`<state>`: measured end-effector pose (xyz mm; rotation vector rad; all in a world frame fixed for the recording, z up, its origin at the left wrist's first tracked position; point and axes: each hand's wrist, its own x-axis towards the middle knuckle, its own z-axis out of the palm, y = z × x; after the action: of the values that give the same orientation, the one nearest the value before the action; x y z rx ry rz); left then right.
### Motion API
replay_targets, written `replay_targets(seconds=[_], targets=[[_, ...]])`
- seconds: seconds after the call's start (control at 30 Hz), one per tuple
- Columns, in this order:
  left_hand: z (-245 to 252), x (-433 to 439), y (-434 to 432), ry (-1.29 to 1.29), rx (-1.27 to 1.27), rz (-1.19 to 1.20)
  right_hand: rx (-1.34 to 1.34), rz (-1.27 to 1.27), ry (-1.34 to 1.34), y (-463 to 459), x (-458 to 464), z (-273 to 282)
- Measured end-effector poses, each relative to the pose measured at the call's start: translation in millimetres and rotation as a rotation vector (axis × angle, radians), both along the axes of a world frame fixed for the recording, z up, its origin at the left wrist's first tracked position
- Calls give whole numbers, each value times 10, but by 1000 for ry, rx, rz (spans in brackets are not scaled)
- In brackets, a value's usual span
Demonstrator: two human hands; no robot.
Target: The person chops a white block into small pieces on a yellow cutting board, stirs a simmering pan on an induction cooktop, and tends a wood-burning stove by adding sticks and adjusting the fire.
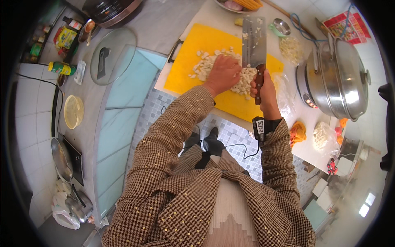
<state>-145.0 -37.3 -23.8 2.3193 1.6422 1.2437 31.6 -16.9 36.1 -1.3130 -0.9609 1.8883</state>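
Note:
My right hand [268,92] grips the riveted wooden handle of a cleaver [254,40]. Its broad steel blade points away from me, and small white bits cling to it. Under the blade lies a yellow cutting board [182,74], which carries a spread of small diced white food [202,68], its kind unclear. My left hand [223,72] is down on this pile, just left of the cleaver, with the fingers bent. What its fingertips hold, if anything, is hidden.
A lidded steel steamer pot [336,78] stands at the right, beyond a clear plastic bag [283,95]. Bean sprouts [291,50] and a small metal bowl [281,27] are near the board. Across a floor gap, the left counter holds a glass lid [120,58] and a plastic basket [73,111].

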Motion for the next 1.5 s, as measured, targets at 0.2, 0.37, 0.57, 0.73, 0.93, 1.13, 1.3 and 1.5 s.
replay_targets(seconds=[0.2,0.37,0.57,0.73,0.93,1.13,1.3,1.5], targets=[[57,-131,74,-173,-61,52,-14,23,-44,-79,59,-37],[138,91,164,-115,59,88,-95,74,-44,-291,105,-34],[-8,37,143,29,34,204,-377,210,24,-597,551,79],[-105,4,228,37,-49,285,-440,270,-22,-794,894,199],[-107,-213,284,-13,-36,365,-341,249,-260,-926,1130,360],[183,-339,236,-190,-204,130,831,366,-1086,-925,1012,296],[343,217,69,-103,-20,168,982,376,-1235,-847,825,240],[249,717,-144,58,-146,-160,997,449,-1231,-820,700,190]])
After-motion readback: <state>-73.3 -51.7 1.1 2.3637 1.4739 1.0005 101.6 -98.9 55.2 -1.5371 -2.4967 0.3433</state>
